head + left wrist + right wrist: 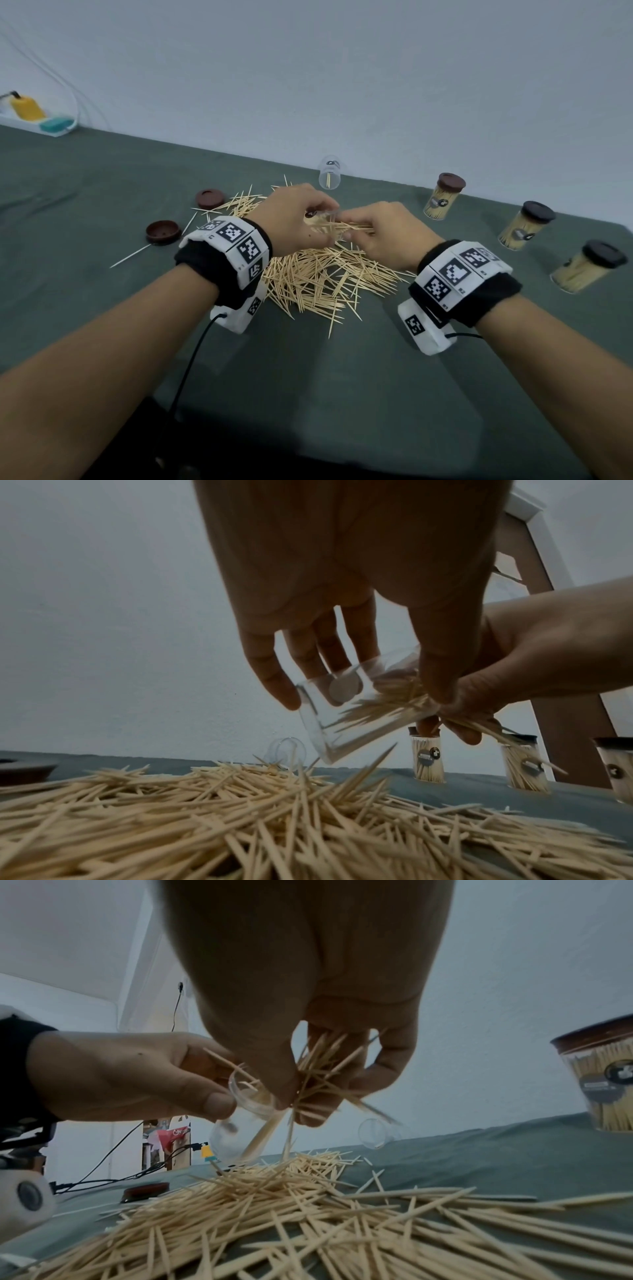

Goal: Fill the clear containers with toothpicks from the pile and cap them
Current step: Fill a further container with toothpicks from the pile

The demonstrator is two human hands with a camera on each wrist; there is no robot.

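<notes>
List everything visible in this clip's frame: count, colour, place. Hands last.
Toothpick pile: one, pale wood, table centre.
Held container: one, clear, tilted above pile, part-filled.
Lying container: one, clear, behind pile.
Capped containers: three, full, dark caps, right side.
Loose caps: two, brown, left of pile.
Table cloth: green-grey.
Tray: white, far left.
Left hand: holds container.
Right hand: pinches toothpick bundle.

**Pale wood, clear plastic, matt cloth**

Under both hands the toothpicks (318,277) look like pale, smooth, unvarnished wood. The container (346,718) between them is glossy clear plastic. The counter (102,192) wears matt, creased grey-green cloth. Brown caps (163,232) left of the hands seem matt plastic.
</notes>
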